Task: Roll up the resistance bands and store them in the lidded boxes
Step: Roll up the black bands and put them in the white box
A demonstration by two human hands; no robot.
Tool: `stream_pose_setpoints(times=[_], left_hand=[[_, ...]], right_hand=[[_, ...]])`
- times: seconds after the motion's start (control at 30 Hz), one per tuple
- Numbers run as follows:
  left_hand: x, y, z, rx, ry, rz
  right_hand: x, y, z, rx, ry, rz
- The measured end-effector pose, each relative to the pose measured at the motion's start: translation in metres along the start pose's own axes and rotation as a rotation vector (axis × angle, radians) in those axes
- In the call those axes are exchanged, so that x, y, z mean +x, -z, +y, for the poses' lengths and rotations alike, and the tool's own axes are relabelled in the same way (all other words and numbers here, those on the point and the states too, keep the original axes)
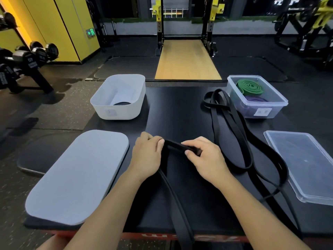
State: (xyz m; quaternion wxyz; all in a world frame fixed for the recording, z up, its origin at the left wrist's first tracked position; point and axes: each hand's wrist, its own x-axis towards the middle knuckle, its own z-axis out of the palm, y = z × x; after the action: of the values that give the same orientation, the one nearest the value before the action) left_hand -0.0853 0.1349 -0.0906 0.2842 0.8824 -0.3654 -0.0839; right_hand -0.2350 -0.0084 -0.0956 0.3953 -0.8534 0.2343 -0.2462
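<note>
A long black resistance band point(232, 120) lies in loose loops across the black table, one strand hanging over the front edge. Both hands hold a stretch of it near the table's middle: my left hand point(146, 156) grips one end of the stretch, and my right hand point(205, 157) pinches it a little to the right. At the back left stands an open white box point(100, 109) with a rolled black band point(121, 103) inside. At the back right, a clear box point(279, 103) holds a rolled green band point(249, 86) and a rolled purple band point(255, 100).
A grey lid point(77, 175) lies at the front left of the table point(176, 109). A clear lid point(302, 165) lies at the right edge. Dumbbells on a rack point(27, 60) stand on the floor to the left, a squat rack point(187, 24) straight behind.
</note>
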Motion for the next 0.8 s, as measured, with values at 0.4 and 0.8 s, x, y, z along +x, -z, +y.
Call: stream_pose_setpoints(times=[0.4, 0.8], left_hand=[[-0.006, 0.006, 0.022, -0.102, -0.059, 0.004], [-0.012, -0.006, 0.034, -0.387, 0.145, -0.018]], right_hand=[[-0.003, -0.003, -0.004, -0.112, -0.117, 0.149], [-0.007, -0.002, -0.005, -0.067, -0.086, 0.050]])
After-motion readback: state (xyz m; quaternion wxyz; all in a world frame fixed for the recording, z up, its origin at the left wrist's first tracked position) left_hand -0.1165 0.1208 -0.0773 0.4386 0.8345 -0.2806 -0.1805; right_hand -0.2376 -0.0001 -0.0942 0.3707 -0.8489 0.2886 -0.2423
